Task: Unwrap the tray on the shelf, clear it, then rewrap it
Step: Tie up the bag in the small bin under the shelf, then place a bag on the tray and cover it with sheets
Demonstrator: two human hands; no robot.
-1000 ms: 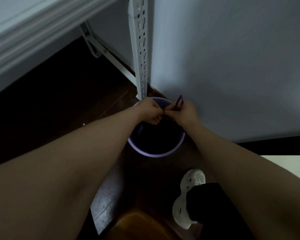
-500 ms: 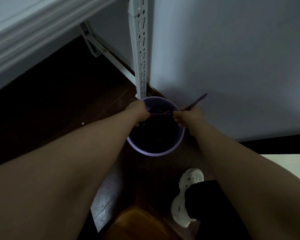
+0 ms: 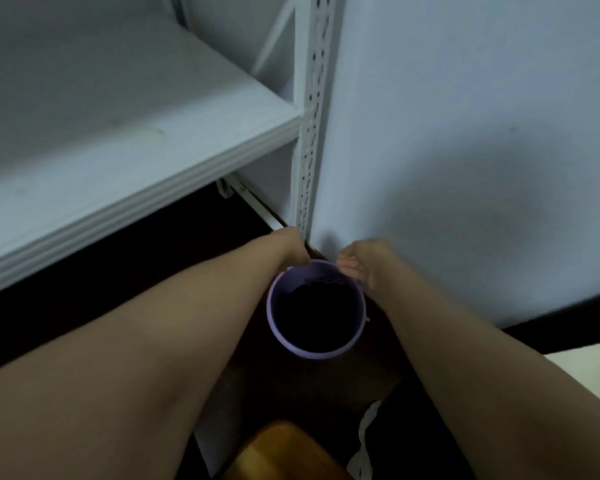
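Two bare arms reach to a lilac bin (image 3: 313, 355) on the floor. The right hand (image 3: 364, 266), at one o'clock of it, hangs loosely curled and seemingly empty. The left hand (image 3: 290, 247), at eleven, has its fingers hidden, so its grip is unclear. The tray is out of view, and none shows on the white shelf (image 3: 118, 150) at ten o'clock. Clearing looks under way; rewrapping likely remains.

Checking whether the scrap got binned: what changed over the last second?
The thin purple strip that both hands pulled on has left the right hand and seems to lie in the purple bin. The left hand sits at the bin's far rim, its fingers hidden. Bin and shelf stayed put.
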